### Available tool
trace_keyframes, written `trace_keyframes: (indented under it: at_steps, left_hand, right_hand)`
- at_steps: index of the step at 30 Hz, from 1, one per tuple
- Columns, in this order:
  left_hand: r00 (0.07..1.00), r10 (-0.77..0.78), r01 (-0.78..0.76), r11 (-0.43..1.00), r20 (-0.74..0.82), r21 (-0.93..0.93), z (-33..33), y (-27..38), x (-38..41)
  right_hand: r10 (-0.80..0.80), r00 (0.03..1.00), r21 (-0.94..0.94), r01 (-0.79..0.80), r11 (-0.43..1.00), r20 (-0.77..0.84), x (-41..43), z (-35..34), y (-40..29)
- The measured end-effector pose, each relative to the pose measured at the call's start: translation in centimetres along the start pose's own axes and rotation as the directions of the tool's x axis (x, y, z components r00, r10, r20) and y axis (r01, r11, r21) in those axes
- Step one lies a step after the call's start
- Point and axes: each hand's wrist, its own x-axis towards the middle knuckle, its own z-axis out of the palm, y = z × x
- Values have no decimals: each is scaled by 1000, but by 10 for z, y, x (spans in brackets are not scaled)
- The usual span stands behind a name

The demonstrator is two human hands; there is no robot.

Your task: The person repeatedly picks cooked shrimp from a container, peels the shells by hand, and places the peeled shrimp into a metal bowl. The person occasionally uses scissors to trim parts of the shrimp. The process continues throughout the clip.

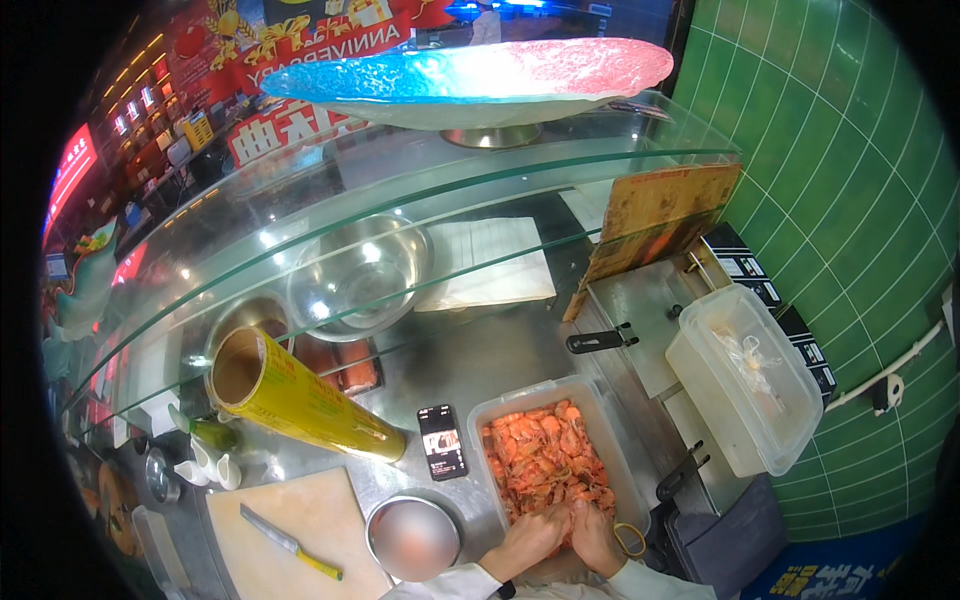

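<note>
A translucent plastic tub (477,442) of cooked orange shrimp (547,457) lies before me. At its near end, my left hand (536,529) and my right hand (595,531) meet with bent fingers. Between the fingertips they pinch what looks like one shrimp, mostly covered by the fingers. A yellow loop (630,540) shows beside my right wrist. Left of the tub is a round steel bowl (369,529) with blurred pinkish contents. A lit smartphone (442,442) rests on the steel counter above that bowl.
A knife (289,540) lies on a cutting board (315,502). A large yellow film roll (322,397) stands tilted in view. Steel bowls (360,277) sit under the glass shelf (480,161). To the right are a lidded plastic box (742,382) and black-handled lids (679,472).
</note>
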Motion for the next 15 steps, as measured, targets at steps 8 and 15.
trace_keyframes:
  at_steps: [8,15]
  left_hand:
    - [994,-113,110,982,-12,-153,-8,-2,8]
    - [982,-135,159,969,132,-191,-9,-11,4]
  right_hand:
    - [-2,998,-52,5,999,56,1,-7,-7]
    - [54,987,2,-55,998,154,5,-15,-16]
